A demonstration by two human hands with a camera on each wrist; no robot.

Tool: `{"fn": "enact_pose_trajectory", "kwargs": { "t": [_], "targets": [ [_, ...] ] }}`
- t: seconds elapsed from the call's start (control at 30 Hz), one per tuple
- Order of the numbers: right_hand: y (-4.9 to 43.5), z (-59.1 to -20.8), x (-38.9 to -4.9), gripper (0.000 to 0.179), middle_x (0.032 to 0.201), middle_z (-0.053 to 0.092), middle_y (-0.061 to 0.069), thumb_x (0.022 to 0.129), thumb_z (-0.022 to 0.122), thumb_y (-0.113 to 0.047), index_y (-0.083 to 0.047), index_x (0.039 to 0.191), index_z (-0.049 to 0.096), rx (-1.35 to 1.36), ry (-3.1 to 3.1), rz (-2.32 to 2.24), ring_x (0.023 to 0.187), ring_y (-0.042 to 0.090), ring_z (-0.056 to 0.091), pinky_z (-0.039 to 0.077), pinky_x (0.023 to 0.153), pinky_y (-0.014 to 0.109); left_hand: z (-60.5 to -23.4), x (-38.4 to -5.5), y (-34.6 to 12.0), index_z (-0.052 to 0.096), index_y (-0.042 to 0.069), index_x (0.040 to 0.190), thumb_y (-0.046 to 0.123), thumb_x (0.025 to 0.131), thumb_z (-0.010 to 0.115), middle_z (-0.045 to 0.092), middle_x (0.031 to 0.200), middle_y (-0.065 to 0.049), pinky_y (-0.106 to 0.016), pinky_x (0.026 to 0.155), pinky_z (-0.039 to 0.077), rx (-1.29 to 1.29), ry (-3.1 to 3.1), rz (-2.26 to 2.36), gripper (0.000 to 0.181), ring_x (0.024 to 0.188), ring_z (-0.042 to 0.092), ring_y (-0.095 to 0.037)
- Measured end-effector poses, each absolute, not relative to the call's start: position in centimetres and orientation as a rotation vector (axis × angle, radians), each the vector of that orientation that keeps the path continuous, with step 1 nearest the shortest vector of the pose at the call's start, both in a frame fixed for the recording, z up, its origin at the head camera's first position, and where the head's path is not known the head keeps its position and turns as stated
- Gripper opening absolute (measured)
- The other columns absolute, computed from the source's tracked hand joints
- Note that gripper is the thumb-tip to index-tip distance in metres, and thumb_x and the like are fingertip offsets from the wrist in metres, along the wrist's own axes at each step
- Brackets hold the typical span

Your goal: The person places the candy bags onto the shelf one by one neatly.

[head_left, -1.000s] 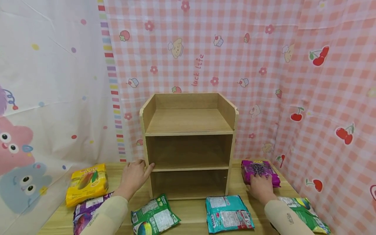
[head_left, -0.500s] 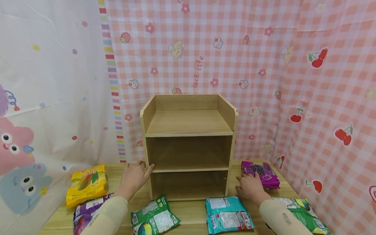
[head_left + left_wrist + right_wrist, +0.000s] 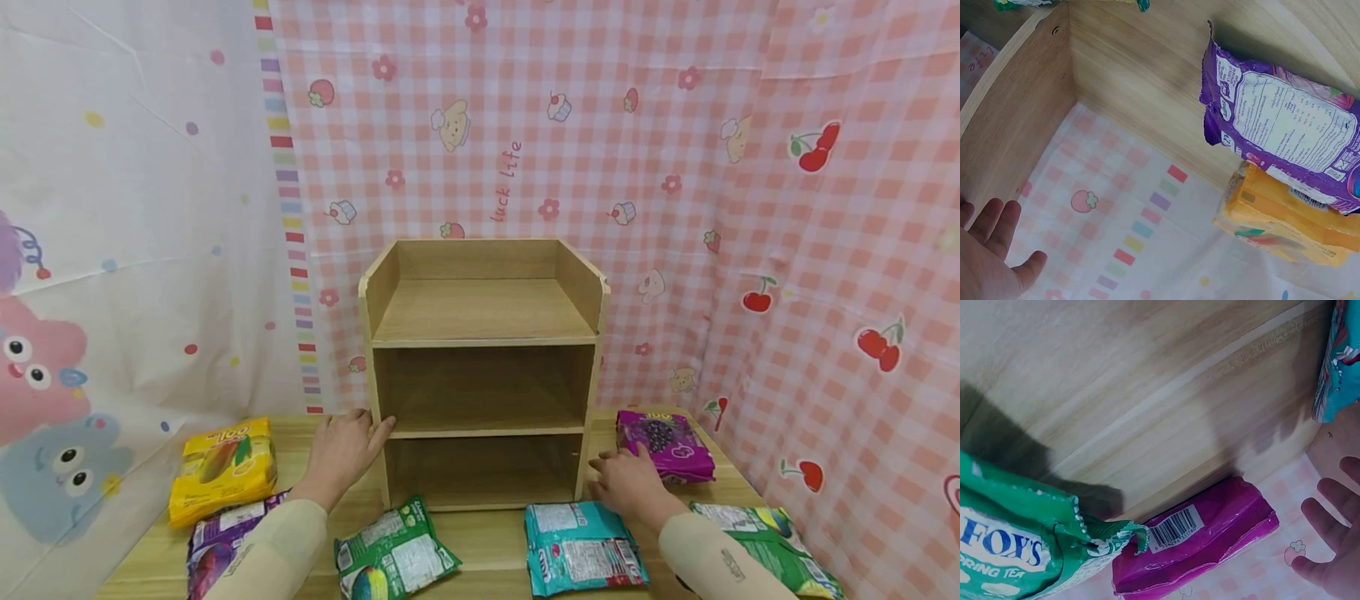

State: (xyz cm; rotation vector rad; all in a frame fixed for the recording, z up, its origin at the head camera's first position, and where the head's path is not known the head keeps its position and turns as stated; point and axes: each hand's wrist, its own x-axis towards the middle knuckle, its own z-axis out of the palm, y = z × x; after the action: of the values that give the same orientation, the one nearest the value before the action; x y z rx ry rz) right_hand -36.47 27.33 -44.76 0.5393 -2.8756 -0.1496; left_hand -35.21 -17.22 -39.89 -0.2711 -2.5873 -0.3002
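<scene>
A small wooden shelf unit with three levels stands at the back of the table. My left hand touches its left side panel, thumb at the front edge near the middle board; the fingers look relaxed in the left wrist view. My right hand, fingers spread and holding nothing, is between the unit's right side and a magenta packet with a grape picture. Just left of and below that hand lies a teal packet. In the right wrist view the magenta packet shows its barcode end, apart from the fingers.
On the left, a yellow mango packet sits behind a purple packet. A green packet lies in front of the unit, another green packet by the right forearm. Patterned curtains hang behind and at both sides.
My right hand has come off the magenta packet and moved left toward the shelf unit, its fingers spreading. The left hand has stayed on the side panel.
</scene>
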Motion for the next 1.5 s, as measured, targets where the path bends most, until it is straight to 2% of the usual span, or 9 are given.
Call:
{"fn": "enact_pose_trajectory", "kwargs": {
  "t": [0.73,0.97,1.23,1.37,1.5],
  "targets": [
    [26.4,-45.4,-35.9,0.022,0.111,0.071,0.009,0.092,0.067,-0.028,-0.011,0.101,0.077,0.65,-2.847,-0.131,0.106,0.037,0.063,0.031,0.102,0.07,-39.8,-35.2,-17.2,0.072,-0.003,0.107,0.047,0.104,0.045,0.068,0.117,-0.019,-0.06,0.098,0.041,-0.271,-2.589,-0.302,0.056,0.105,0.064,-0.04],
    [26.3,-45.0,-35.4,0.012,0.093,0.072,0.001,0.091,0.066,-0.026,-0.018,0.09,0.075,0.757,-2.937,-0.102,0.094,0.033,0.066,0.034,0.1,0.069,-39.8,-35.2,-17.2,0.072,-0.002,0.106,0.046,0.103,0.046,0.069,0.116,-0.018,-0.059,0.096,0.043,-0.265,-2.588,-0.299,0.056,0.104,0.064,-0.041],
    [26.3,-45.2,-35.1,0.009,0.097,0.074,-0.004,0.09,0.068,-0.023,-0.021,0.091,0.076,0.803,-2.973,0.005,0.094,0.03,0.068,0.037,0.097,0.068,-39.8,-35.1,-17.2,0.073,-0.001,0.102,0.046,0.103,0.047,0.07,0.112,-0.017,-0.059,0.094,0.044,-0.264,-2.584,-0.304,0.054,0.101,0.065,-0.04],
    [26.4,-45.3,-35.1,0.012,0.099,0.074,-0.001,0.09,0.069,-0.025,-0.017,0.095,0.077,0.798,-2.977,0.033,0.094,0.03,0.068,0.039,0.096,0.066,-39.8,-35.1,-17.2,0.073,-0.001,0.103,0.047,0.103,0.046,0.069,0.113,-0.017,-0.059,0.095,0.043,-0.265,-2.585,-0.309,0.055,0.102,0.065,-0.04],
    [26.4,-45.2,-35.0,0.014,0.094,0.074,0.002,0.088,0.071,-0.025,-0.014,0.095,0.076,0.823,-2.95,0.078,0.089,0.029,0.069,0.044,0.09,0.062,-39.9,-35.2,-17.3,0.072,-0.001,0.104,0.047,0.103,0.046,0.069,0.113,-0.017,-0.059,0.096,0.043,-0.264,-2.582,-0.314,0.054,0.102,0.065,-0.04]
  ]
}}
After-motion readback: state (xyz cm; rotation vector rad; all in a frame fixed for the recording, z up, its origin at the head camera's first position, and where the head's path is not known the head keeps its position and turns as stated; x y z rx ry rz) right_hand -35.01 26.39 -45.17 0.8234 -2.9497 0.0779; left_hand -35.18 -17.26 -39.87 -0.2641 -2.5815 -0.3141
